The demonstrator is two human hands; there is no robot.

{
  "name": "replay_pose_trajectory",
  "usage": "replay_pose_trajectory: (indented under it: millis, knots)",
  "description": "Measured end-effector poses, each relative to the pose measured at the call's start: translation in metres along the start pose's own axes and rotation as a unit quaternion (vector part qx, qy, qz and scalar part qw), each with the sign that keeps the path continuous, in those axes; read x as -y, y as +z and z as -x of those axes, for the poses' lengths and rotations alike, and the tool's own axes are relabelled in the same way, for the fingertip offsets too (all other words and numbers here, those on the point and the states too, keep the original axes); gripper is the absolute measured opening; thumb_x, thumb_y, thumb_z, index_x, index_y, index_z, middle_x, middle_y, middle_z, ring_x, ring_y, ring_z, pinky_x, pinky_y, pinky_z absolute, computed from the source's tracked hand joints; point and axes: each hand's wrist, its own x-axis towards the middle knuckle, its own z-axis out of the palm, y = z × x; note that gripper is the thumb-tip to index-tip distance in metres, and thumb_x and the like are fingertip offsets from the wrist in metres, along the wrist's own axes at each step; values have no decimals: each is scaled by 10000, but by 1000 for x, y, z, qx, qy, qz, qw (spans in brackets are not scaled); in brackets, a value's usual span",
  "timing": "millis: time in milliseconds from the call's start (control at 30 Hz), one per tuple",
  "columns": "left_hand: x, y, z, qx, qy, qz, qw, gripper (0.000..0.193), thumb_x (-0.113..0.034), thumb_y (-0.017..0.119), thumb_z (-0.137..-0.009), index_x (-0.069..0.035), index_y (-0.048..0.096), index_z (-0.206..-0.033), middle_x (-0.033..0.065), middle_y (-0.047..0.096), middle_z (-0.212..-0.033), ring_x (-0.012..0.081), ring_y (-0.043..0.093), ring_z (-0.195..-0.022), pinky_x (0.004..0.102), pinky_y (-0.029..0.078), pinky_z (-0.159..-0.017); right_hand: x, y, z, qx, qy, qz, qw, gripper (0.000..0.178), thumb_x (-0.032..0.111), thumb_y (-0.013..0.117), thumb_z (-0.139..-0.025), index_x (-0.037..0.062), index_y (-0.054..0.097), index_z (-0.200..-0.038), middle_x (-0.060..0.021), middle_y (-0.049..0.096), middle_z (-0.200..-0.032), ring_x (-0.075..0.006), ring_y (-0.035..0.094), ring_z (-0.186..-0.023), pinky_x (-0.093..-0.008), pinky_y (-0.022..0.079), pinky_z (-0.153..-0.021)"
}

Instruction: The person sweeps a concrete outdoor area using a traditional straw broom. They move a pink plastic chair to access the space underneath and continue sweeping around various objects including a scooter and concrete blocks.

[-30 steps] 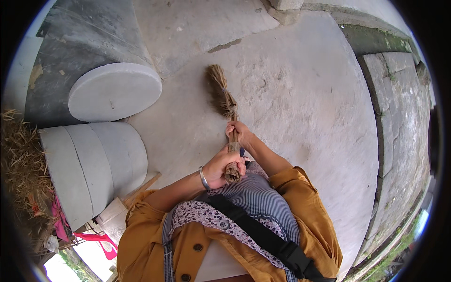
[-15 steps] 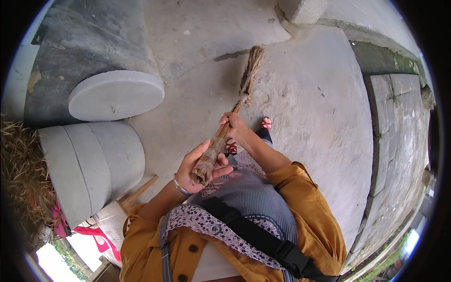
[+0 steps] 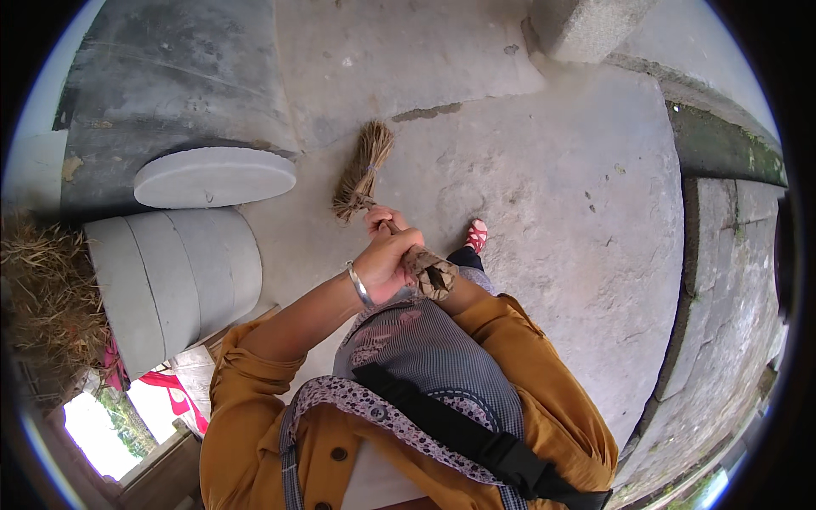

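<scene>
A straw broom (image 3: 367,161) slants across in front of me, its tan, fanned bristles over the concrete floor. The wrapped, hollow handle end points back toward my body on the right. My left hand (image 3: 388,262), wearing a silver bangle, is closed around the thick upper part of the handle. Further down, close to where the bristles are tied, my right hand (image 3: 387,219) grips the same handle. Part of the right hand and its forearm are hidden behind the left hand and the handle.
A grey concrete cylinder (image 3: 191,272) stands at left beside a round slab (image 3: 217,177). Dry brush (image 3: 51,297) is heaped at the far left. A stone block (image 3: 591,30) sits at the far right, and a stone ledge (image 3: 705,314) edges the floor. My red sandal (image 3: 478,235) shows ahead.
The broom's bristles have swung left and nearer. My left hand has gone from an open palm under the handle's end to a closed grip. The right hand has moved left, still holding the handle.
</scene>
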Motion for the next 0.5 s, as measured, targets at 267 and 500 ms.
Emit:
replay_pose_trajectory:
  millis: [267, 500]
  knots:
    - [23, 108, -44, 20, -112, -59, 992, 97, -57, 470, -708, -112, 393, -683, -38, 394, -594, 57, 410, -531, 218, 358, -473, 110, 40, 43, -9, 48, -153, 987, 139, -34, 362, -734, 49, 308, -637, -4, 295, -584, -73, 335, -530, -160, 362, -450]
    - [33, 148, -64, 92, -160, -105, 977, 117, -78, 476, -697, -122, 390, -763, -32, 428, -695, 65, 439, -607, 221, 386, -511, 146, 76, 85, 27, -52, -177, 982, 70, -23, 361, -683, 33, 320, -672, -18, 295, -601, -111, 334, -550, -210, 357, -493]
